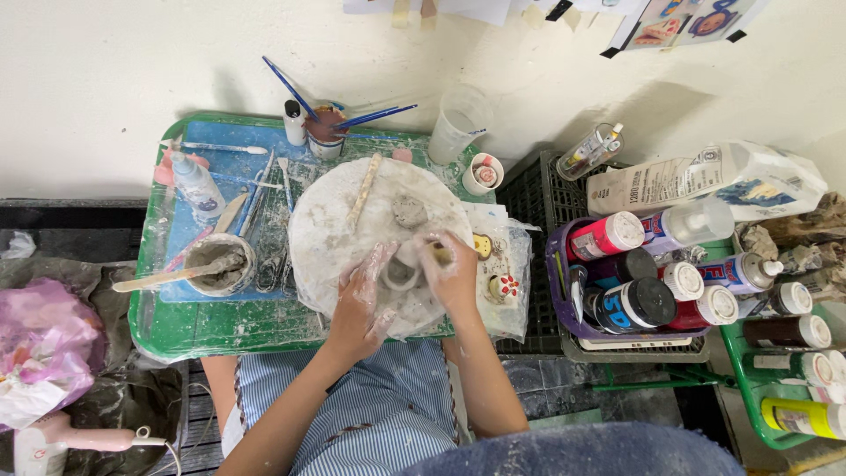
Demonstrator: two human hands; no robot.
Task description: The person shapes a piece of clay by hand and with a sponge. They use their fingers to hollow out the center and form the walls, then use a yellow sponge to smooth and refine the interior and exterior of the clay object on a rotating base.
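Note:
On a round white board (330, 238) sits a small ring-shaped clay piece (401, 276). My left hand (363, 300), smeared with clay, rests against its left side. My right hand (451, 273) is on its right side and grips a short wooden tool (440, 255) pointed at the clay. A lump of grey clay (409, 210) and a wooden stick (362, 192) lie farther back on the board.
The board rests on a green tray (167, 326) with a bowl of grey slip (218, 263), metal tools, a squeeze bottle (196, 183) and a brush cup (324, 128). A purple basket of paint bottles (643, 282) stands right. A pink bag (44, 339) is left.

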